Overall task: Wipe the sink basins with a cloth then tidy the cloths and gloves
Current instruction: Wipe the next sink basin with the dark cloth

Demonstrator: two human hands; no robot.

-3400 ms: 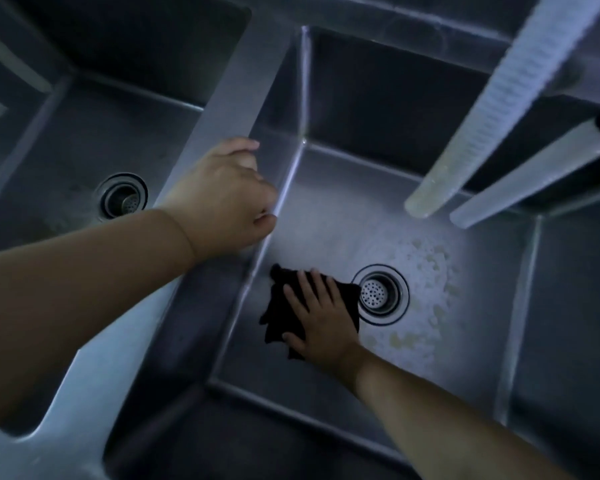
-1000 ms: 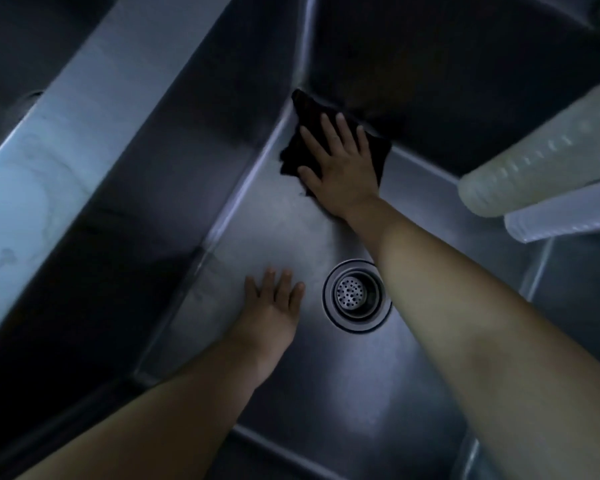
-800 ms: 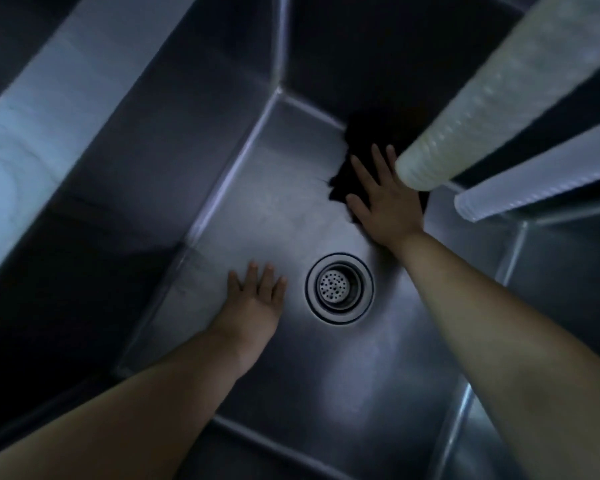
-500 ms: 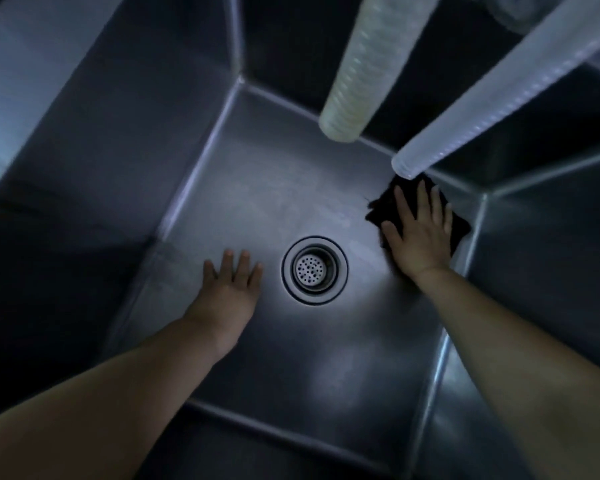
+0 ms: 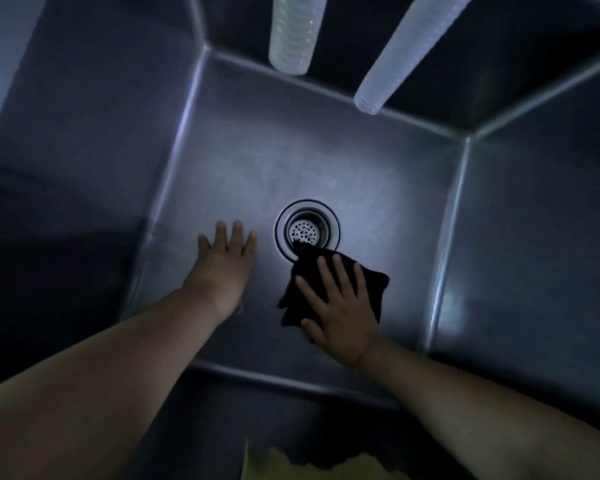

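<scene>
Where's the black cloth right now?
The black cloth lies on the sink floor, flattened under the right hand, its corner overlapping the drain.

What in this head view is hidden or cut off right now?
- Drain: near rim covered by the black cloth.
- Cloth's middle: under the right hand.
- Two ribbed hoses: tops cut by the upper edge.
- Yellow item: cut by the bottom edge, too dark to identify.
- Left hand: flat on the basin floor, palm unseen.

left hand: flat, fingers straight | right hand: flat, fingers spread
</scene>
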